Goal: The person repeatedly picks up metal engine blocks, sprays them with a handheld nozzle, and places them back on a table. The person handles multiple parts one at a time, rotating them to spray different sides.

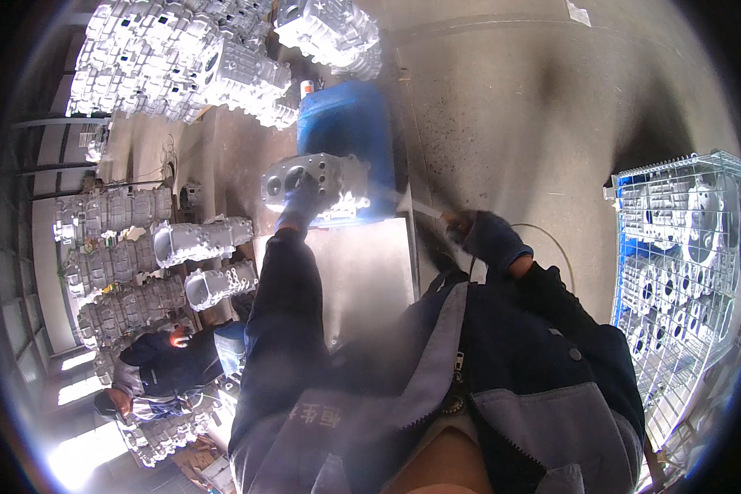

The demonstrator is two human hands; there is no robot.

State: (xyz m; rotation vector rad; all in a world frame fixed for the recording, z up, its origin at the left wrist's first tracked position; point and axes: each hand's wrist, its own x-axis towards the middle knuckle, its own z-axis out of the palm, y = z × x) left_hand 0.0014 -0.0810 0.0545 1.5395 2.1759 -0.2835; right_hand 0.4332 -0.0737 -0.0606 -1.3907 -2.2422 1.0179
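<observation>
A silvery cast metal housing with round bores lies in front of me, at the far edge of a pale work surface and against a blue plastic container. My left hand, in a dark glove, grips the housing near its bores; the fingertips are partly lost against it. To the right, my gloved right hand is closed around a slim hand tool. The tool's pale shaft points left toward the housing and is blurred, so its exact kind cannot be made out.
Stacked castings fill the far left, with more rows at the left. A person works there among castings. On the right stands a wire cage full of housings. A thin hose curves beside my right hand.
</observation>
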